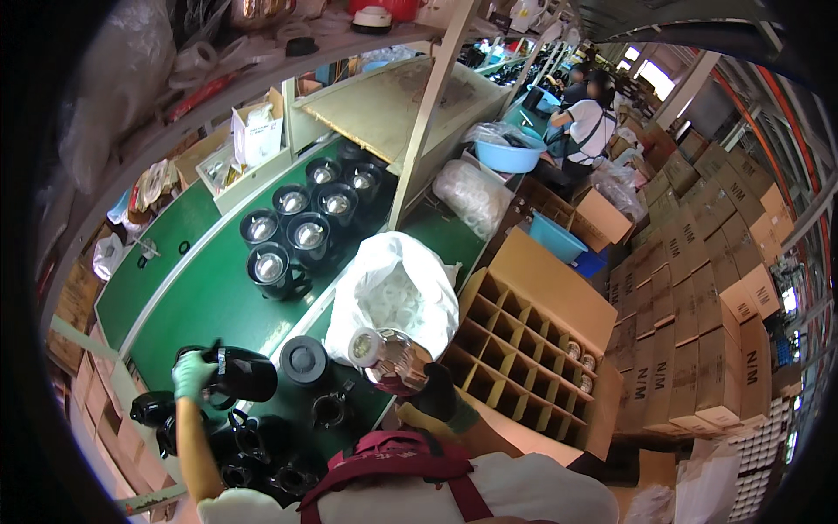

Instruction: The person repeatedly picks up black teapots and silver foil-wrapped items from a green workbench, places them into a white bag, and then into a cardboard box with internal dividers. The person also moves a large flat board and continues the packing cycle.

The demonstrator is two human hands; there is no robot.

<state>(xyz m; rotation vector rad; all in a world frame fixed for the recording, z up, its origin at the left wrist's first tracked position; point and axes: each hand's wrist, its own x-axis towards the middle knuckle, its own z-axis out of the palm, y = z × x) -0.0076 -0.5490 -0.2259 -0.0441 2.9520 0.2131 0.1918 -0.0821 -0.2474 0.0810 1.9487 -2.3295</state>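
Observation:
My left hand (194, 375), in a pale green glove, is closed around a black jug body (246, 375) lying on its side at the left. In my right hand (439, 400), in a dark glove, is a silvery flask liner (403, 356) with a translucent ring (365, 347) at its neck. The liner is tilted in front of a white bag (345, 301) of clear plastic pieces (393, 301). Between my hands lies a round black part (305, 360), with a black collar piece (330, 409) nearer me. More black jug bodies (249, 430) crowd below my left hand.
Several black jugs with silvery liners (309, 234) stand on the green conveyor (205, 306). To the right, an open divided carton (515, 349) has a few liners (587, 362) in its cells. Stacked cartons (681, 323) line the right side. A person (587, 127) works farther off beside a blue basin (509, 155).

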